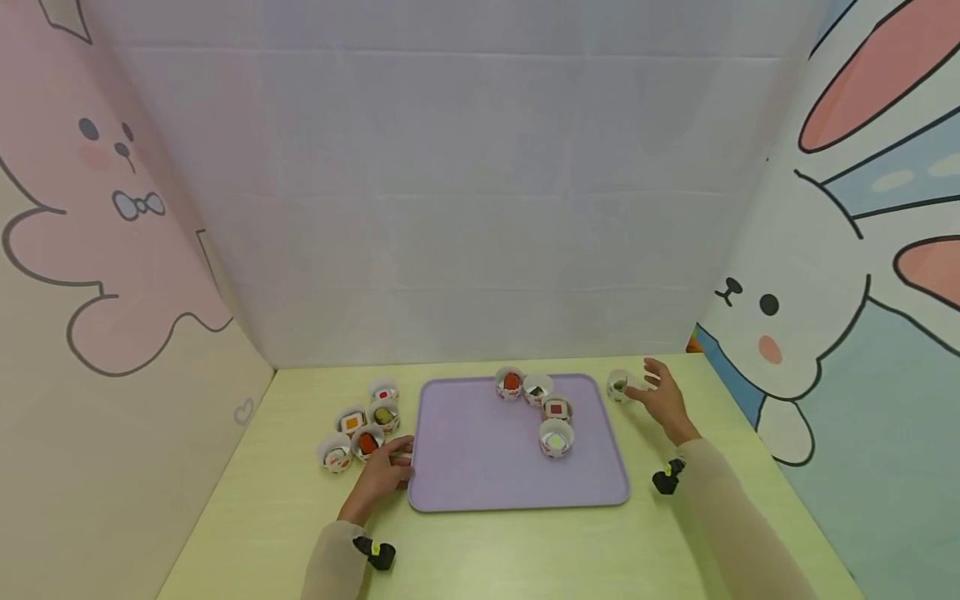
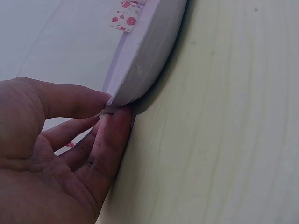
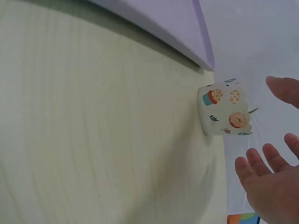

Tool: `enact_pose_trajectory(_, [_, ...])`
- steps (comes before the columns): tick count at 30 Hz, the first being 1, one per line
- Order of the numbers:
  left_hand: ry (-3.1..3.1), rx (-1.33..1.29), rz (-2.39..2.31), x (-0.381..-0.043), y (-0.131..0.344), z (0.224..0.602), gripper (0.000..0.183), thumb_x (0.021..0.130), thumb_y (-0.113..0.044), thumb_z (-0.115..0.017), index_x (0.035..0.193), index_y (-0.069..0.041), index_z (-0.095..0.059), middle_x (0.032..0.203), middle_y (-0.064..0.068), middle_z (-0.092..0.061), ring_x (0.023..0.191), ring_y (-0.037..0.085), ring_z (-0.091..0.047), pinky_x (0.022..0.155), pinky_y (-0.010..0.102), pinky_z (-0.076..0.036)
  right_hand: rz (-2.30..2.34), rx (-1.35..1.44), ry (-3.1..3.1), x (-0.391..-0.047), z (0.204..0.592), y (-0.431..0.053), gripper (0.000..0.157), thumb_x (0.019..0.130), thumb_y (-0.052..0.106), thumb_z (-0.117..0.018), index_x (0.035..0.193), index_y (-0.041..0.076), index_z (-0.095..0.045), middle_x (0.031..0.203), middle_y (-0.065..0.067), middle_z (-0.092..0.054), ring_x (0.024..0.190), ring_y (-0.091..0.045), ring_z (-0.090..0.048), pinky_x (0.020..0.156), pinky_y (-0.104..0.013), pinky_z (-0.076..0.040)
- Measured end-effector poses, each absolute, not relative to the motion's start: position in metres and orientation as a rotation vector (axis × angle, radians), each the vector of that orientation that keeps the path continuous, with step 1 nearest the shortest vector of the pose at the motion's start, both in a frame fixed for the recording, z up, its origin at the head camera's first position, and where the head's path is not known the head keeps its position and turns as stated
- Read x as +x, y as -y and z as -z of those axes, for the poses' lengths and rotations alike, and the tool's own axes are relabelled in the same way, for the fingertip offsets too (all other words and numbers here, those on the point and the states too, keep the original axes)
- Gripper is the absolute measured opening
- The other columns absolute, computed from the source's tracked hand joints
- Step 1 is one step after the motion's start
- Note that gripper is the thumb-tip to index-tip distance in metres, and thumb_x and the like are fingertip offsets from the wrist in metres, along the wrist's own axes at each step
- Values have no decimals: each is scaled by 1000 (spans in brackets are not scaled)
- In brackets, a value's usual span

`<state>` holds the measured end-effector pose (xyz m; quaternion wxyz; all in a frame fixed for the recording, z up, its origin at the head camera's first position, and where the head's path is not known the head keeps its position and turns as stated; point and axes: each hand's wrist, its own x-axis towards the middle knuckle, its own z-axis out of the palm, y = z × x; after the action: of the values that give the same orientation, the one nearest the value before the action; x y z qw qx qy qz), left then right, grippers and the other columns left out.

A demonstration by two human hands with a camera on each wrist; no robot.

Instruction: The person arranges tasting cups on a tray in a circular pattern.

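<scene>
My left hand (image 1: 384, 473) is at the left edge of a light purple tray (image 1: 480, 467). In the left wrist view, its thumb and fingers (image 2: 119, 135) pinch the tray's rim (image 2: 140, 70). At the right, my right hand (image 1: 666, 402) is beside a small patterned paper baking cup (image 1: 619, 387) with something green in it. Seen from the right wrist, this cup (image 3: 226, 109) stands upright on the table, apart from the spread thumb and fingers (image 3: 257, 163). Several similar cups stand in the tray's right half, among them a front one (image 1: 556, 442) with a pale green item.
Left of the tray, several more paper cups cluster, including one with a red item (image 1: 368, 443) and one with an orange piece (image 1: 351, 422). The pale wooden table (image 1: 510, 554) meets a white sheet (image 1: 465, 208) at the back. Cartoon-printed panels flank both sides.
</scene>
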<state>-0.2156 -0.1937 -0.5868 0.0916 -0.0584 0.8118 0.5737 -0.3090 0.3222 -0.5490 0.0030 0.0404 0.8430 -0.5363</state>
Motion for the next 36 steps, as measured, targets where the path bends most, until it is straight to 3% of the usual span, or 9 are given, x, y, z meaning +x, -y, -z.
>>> enact_pose_trajectory(16, [-2404,-208,-1698,-218,193,590,57,83,8,-63,137,-3,-54,124,15,-59,90,17,-61,66,36,-57,1672,44,-2551,-314,567,-317,93,92,26,-68,159,11,-5,161,-26,-10,144,-49,-20,110,-60,-33])
enact_pose_trajectory(28, [-2402,-201,-1700,-218,194,592,57,82,8,-63,138,-3,-54,124,15,-59,91,17,-61,66,36,-58,1599,121,-2621,-319,573,-311,86,92,24,-68,157,9,-13,160,-29,-14,140,-47,-30,107,-57,-38])
enact_pose_trajectory(36, [-2410,-202,-1698,-217,194,590,57,82,8,-64,138,-3,-54,125,16,-59,92,19,-62,65,36,-58,1556,114,-2700,-324,579,-311,77,93,24,-66,154,5,-24,156,-25,-28,125,-40,-45,93,-47,-44])
